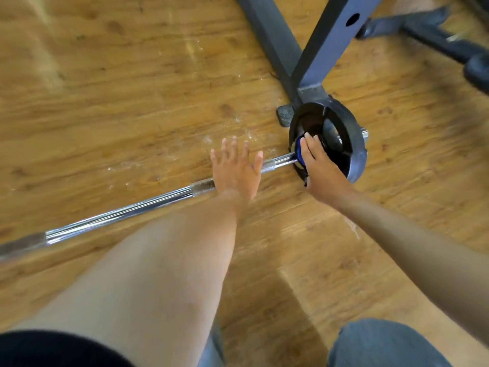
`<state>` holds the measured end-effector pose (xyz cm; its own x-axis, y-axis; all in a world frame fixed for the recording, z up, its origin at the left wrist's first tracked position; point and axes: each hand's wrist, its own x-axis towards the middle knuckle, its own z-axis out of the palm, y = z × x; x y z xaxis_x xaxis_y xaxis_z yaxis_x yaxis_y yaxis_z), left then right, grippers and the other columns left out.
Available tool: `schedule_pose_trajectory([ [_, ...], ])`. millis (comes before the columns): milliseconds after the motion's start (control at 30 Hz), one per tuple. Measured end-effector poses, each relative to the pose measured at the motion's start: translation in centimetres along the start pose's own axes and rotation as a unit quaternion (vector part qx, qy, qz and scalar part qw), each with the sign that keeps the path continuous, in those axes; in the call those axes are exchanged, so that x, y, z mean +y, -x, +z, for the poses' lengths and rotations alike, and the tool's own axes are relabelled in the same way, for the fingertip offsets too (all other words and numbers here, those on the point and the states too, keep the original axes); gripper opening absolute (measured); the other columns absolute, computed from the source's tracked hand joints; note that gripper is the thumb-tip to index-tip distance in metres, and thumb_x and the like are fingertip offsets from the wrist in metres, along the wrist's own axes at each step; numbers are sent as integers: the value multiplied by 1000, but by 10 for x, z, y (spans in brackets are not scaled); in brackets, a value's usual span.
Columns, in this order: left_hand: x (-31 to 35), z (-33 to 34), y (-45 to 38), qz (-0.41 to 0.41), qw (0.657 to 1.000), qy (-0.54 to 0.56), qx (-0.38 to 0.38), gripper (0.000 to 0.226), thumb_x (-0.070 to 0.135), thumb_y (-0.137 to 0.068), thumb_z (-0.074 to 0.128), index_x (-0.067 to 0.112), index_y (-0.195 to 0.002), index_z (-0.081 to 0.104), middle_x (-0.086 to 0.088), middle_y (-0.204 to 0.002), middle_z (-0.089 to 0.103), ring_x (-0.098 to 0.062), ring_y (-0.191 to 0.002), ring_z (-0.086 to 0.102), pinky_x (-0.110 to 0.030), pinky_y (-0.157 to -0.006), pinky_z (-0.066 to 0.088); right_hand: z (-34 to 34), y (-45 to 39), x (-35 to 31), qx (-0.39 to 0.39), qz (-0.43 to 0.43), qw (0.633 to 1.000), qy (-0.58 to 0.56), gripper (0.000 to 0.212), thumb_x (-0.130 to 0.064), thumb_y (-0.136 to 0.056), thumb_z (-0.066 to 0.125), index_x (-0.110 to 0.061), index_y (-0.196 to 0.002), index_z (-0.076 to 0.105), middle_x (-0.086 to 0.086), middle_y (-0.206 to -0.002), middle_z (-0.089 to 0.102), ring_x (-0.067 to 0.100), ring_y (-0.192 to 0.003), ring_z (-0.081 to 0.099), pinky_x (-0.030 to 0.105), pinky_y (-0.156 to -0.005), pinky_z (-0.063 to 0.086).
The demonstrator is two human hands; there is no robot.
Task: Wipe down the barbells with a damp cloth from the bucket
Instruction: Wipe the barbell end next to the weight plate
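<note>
A chrome barbell [119, 213] lies on the wooden floor, running from the lower left up to a black weight plate [352, 133] at the right. My left hand [235, 170] lies flat over the bar with fingers straight and spread. My right hand [320, 165] presses a blue cloth [300, 152] against the inner face of the plate where the bar meets it; its fingers curl over the cloth. Most of the cloth is hidden under the hand.
A dark steel rack base [288, 49] stands just behind the plate, its foot [284, 115] touching the floor beside it. More dark equipment [449, 41] lies at the upper right. My knees in grey shorts [383, 345] show at the bottom. No bucket is in view.
</note>
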<state>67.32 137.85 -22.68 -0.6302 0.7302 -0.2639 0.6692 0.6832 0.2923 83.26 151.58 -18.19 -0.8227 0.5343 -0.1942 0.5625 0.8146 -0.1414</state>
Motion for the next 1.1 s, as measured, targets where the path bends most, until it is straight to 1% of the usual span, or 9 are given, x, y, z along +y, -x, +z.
schedule_pose_trajectory([
  [167, -1, -9, -13, -14, 999, 25, -36, 73, 62, -102, 0, 26, -162, 24, -4, -170, 18, -28, -157, 8, -56, -126, 3, -18, -16, -8, -55, 17, 998, 12, 92, 9, -89, 61, -1, -160, 3, 10, -169, -4, 25, -156, -6, 30, -118, 30],
  [300, -3, -14, -23, -36, 997, 31, -58, 73, 63, -102, 3, 27, -162, 23, -3, -169, 21, -28, -157, 12, -55, -125, 6, -14, -19, -9, -42, 11, 999, 14, 90, 10, -90, 58, 0, -159, 1, 12, -169, -6, 27, -156, -9, 35, -123, 25],
  [433, -3, -16, -36, -65, 995, 39, -65, 75, 67, -100, 6, 27, -158, 33, -2, -165, 32, -28, -154, 22, -55, -125, 11, -4, -28, 1, 9, -10, 1000, 0, 94, 14, -84, 62, -1, -160, 9, 9, -170, 2, 24, -157, -4, 26, -119, 19],
  [567, -7, -19, -54, -72, 995, 27, -58, 76, 67, -98, 5, 28, -150, 45, -3, -159, 41, -28, -150, 31, -53, -123, 18, 4, -63, -3, 66, -11, 998, -18, 88, 14, -77, 66, 4, -155, 27, 16, -164, 26, 32, -155, 12, 39, -115, 40],
  [633, -12, -20, -68, -70, 996, 21, -56, 87, 68, -87, -6, 31, -140, 51, -5, -151, 49, -30, -145, 37, -56, -118, 27, 10, -69, -5, 93, -18, 995, -3, 89, 13, -76, 67, 3, -155, 28, 16, -164, 26, 32, -155, 15, 41, -112, 45],
  [800, -20, -27, -82, -13, 997, -64, -44, 91, 56, -79, -16, 32, -140, 48, -2, -134, 59, -29, -127, 50, -49, -99, 41, 26, -61, -9, 109, 41, 993, 2, 96, 15, -80, 65, 0, -159, 14, 10, -169, 8, 21, -156, 8, 24, -110, 26],
  [867, -22, -28, -87, -33, 997, -65, -34, 91, 61, -86, -13, 28, -136, 55, -1, -133, 62, -26, -127, 52, -49, -102, 39, 20, -81, -14, 113, 43, 993, -2, 90, 12, -85, 61, -2, -160, 13, 9, -170, 6, 22, -157, 5, 23, -108, 22],
  [933, -22, -27, -93, -46, 997, -54, -30, 89, 67, -92, -6, 24, -136, 59, -2, -139, 62, -25, -133, 51, -51, -109, 35, 20, -92, -17, 129, 39, 991, 7, 88, 14, -87, 57, -2, -160, 11, 9, -170, 4, 25, -157, 0, 25, -112, 21],
  [1100, -20, -26, -85, -40, 998, -56, -16, 76, 66, -100, 10, 22, -136, 61, -6, -141, 61, -26, -135, 51, -47, -113, 30, 45, -68, -6, 134, 31, 990, 24, 88, 11, -88, 61, 1, -159, 9, 14, -169, 6, 33, -156, 3, 38, -124, 22],
])
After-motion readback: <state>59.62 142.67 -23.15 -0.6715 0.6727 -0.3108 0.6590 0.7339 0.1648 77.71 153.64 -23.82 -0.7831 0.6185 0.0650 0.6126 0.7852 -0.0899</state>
